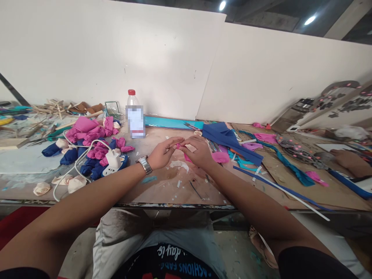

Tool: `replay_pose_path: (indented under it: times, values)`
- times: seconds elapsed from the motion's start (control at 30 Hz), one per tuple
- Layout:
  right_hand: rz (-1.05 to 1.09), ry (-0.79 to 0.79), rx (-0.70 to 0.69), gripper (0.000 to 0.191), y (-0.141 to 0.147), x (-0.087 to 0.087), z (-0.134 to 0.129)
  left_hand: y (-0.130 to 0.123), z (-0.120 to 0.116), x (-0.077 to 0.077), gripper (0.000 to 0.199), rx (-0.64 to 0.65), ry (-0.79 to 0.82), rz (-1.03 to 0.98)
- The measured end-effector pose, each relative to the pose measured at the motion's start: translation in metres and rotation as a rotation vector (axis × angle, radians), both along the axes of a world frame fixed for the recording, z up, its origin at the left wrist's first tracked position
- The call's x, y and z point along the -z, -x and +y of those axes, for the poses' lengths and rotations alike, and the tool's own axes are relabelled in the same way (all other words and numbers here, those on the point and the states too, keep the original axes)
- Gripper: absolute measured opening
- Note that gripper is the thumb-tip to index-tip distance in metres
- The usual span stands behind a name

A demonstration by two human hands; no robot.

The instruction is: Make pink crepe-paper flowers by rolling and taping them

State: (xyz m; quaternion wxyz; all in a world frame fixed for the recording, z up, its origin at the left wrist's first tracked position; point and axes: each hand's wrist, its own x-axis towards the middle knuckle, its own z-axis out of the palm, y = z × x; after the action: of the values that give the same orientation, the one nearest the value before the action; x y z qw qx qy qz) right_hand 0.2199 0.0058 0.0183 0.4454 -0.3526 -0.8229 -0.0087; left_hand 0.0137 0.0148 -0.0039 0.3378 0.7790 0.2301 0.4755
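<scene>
Above the middle of the table, both hands meet at a small piece of bright pink cloth (178, 146). My left hand (162, 154), with a watch (144, 164) on its wrist, pinches it from the left side. Fingertips of my right hand (198, 152) press on the same cloth from the right. Some pink shows below the right fingers too; whether it is one piece with the pinched part I cannot tell. Another pink piece (221, 157) lies just right of my right wrist. Dark blue cloth (222, 136) is spread behind it.
To the left, pink cloth bundles (84, 130) and blue ones surround a power strip with a white plug (113, 158). A red-capped bottle (135, 116) stands at the back. A white stick (290, 194) overhangs the front edge. Another person's hand (350, 162) is far right.
</scene>
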Motion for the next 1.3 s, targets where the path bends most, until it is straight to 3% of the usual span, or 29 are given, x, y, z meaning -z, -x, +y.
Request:
replay_pose_path:
  times: [0.47,0.77,1.3]
  values:
    - [0.003,-0.026,-0.047,0.016,0.0012,0.0007,-0.0001,-0.0033,-0.0017,0.0026,0.05,0.079,0.035,-0.007]
    - [0.015,-0.011,0.047,0.024,0.0018,-0.0051,-0.0034,0.0001,-0.0028,-0.0045,0.032,-0.198,-0.009,0.016]
    - [0.044,-0.008,-0.004,0.024,0.0014,-0.0049,-0.0032,-0.0003,-0.0026,-0.0055,0.03,-0.158,0.053,0.003]
